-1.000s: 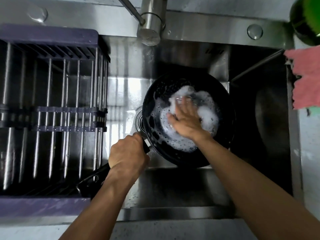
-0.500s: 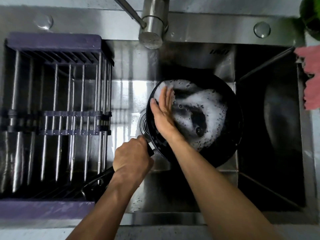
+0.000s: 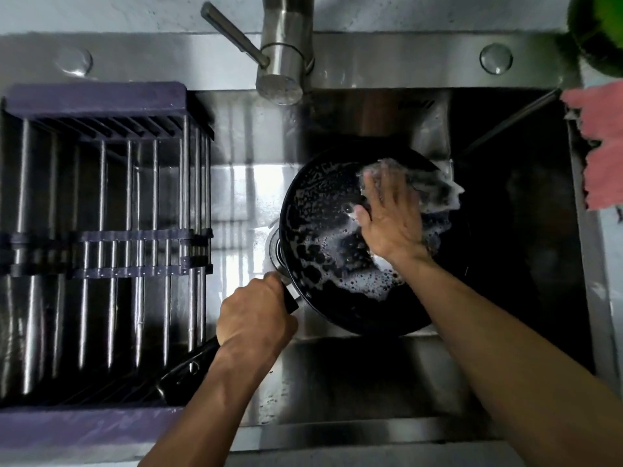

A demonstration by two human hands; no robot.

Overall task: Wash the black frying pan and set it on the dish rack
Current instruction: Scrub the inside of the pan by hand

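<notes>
While one pan (image 3: pixel 340 298) sits tilted over the sink (image 3: pixel 371 382), foam (image 3: pixel 435 193) inside, the left hand (image 3: pixel 253 318) clenches its handle and the right hand (image 3: pixel 392 217) presses flat on the suds. One rack (image 3: pixel 101 230), one tap (image 3: pixel 283 62), one pink cloth (image 3: pixel 603 146); writing on the sink's back wall is too blurred to read.

A brushed, reflective steel finish is shown by the rectangular stainless-steel sink (image 3: pixel 337 375). Glossy black coating under white foam is seen on the round black frying pan (image 3: pixel 323 230). Polished metal rods are framed in matt purple plastic on the dish rack (image 3: pixel 101 96).
</notes>
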